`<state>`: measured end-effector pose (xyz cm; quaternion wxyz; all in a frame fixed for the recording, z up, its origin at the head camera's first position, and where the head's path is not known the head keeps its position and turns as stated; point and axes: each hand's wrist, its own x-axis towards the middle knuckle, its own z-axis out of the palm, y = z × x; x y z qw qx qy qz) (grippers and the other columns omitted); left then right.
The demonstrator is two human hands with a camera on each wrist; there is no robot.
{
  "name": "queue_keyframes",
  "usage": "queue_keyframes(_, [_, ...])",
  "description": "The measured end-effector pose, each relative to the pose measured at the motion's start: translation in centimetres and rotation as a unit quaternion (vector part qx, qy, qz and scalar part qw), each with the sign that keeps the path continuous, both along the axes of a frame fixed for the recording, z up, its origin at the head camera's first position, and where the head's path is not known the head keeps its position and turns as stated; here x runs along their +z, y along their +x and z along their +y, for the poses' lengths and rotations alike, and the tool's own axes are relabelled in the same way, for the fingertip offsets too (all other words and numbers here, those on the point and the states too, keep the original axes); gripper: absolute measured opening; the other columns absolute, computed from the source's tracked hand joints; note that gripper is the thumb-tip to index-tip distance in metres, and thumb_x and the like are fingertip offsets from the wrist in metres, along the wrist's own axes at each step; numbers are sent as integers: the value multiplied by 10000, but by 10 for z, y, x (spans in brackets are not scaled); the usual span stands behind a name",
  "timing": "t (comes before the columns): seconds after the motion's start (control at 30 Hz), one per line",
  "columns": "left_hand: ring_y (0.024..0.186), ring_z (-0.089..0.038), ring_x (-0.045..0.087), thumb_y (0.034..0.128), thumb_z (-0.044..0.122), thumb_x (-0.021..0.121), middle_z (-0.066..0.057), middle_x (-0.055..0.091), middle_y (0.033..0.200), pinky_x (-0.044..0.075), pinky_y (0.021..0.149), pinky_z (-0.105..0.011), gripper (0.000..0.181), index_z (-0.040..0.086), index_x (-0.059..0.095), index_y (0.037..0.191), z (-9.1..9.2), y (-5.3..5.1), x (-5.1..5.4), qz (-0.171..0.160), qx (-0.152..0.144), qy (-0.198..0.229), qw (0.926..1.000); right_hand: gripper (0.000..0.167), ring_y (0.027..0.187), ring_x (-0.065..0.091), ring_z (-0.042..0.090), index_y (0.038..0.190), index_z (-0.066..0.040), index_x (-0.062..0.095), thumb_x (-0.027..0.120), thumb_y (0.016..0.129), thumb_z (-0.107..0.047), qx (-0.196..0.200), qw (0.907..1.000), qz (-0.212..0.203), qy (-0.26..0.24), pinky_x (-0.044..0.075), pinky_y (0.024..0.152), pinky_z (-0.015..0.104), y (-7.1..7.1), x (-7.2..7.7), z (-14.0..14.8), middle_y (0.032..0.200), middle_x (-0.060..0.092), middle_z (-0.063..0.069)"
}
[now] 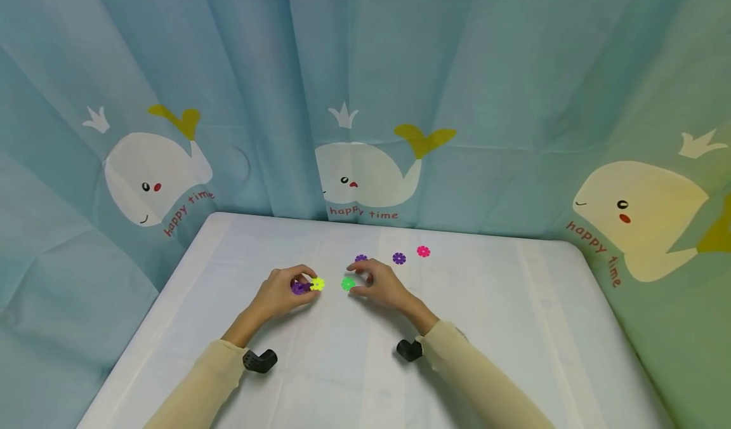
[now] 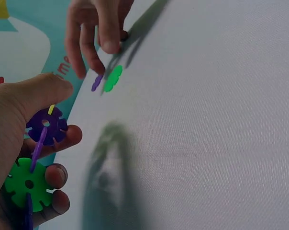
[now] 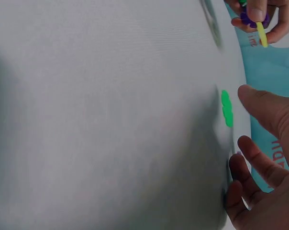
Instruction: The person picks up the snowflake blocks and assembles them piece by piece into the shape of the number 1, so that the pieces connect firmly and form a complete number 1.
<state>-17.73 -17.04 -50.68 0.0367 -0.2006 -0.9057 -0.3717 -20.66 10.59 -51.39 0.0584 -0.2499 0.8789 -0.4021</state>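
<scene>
My left hand holds a chain of interlocked flower-shaped plastic discs, its thumb and fingers curled round it. A yellow disc sits at the chain's right end, joined to purple pieces. In the left wrist view, a purple disc and a green disc of the chain show within the fingers. My right hand hovers with thumb and fingers spread apart, nothing between them. Just beyond its fingertips a loose green disc lies flat on the white table; in the right wrist view the thumb is apart from it.
Behind the right hand lies a purple disc, partly covered by it. Another purple disc and a pink disc lie further right on the white tabletop. A blue whale-print curtain hangs behind the table.
</scene>
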Motion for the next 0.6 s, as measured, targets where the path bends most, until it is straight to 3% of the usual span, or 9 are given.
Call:
queue_keyframes(0.23, [786, -81, 626, 823, 248, 877, 97, 686, 848, 527, 736, -339, 274, 201, 731, 1049, 0, -1, 1, -50, -28, -44, 10000, 375, 863, 539, 199, 1226, -91, 727, 834, 869, -128, -26, 9968, 213, 769, 471, 755, 322, -2, -2, -9, 1133, 654, 94])
queue_keyframes(0.6, [756, -72, 611, 827, 246, 876, 100, 678, 830, 527, 714, -311, 267, 195, 735, 1048, 2, -3, 2, -69, -117, -8, 9999, 242, 1021, 597, 239, 1145, -108, 761, 793, 905, -124, -51, 9951, 265, 948, 496, 860, 424, -2, 0, -12, 1148, 638, 98])
